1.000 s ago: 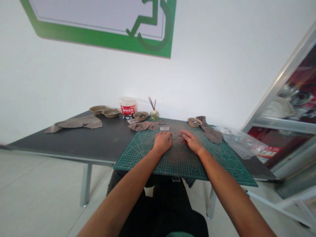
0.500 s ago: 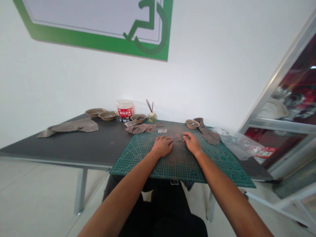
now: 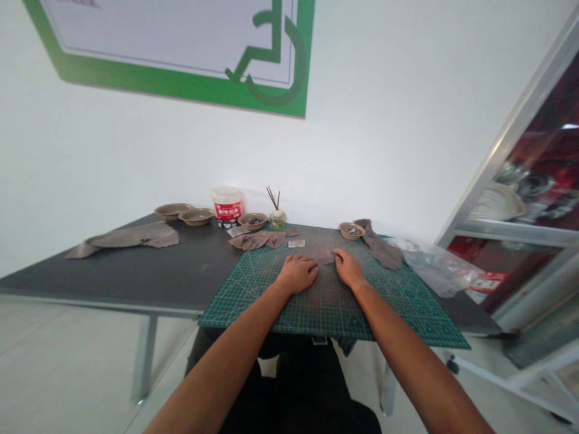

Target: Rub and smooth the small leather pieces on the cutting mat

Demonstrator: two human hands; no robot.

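The green cutting mat looks like matt rubbery plastic printed with a fine grid. The worktop is dark and matt. The brown pieces look like soft matt leather or suede. The tub is glossy white plastic.

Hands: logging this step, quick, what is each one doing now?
Left hand: knuckles curled, palm down on the green gridded cutting mat.
Right hand: fingers touching the small grey-brown leather piece; grip unclear.

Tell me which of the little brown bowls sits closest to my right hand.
The brown bowl at the mat's far right corner, beside the crumpled grey cloth, is closest to your right hand. The other three bowls sit farther left, near the white tub.
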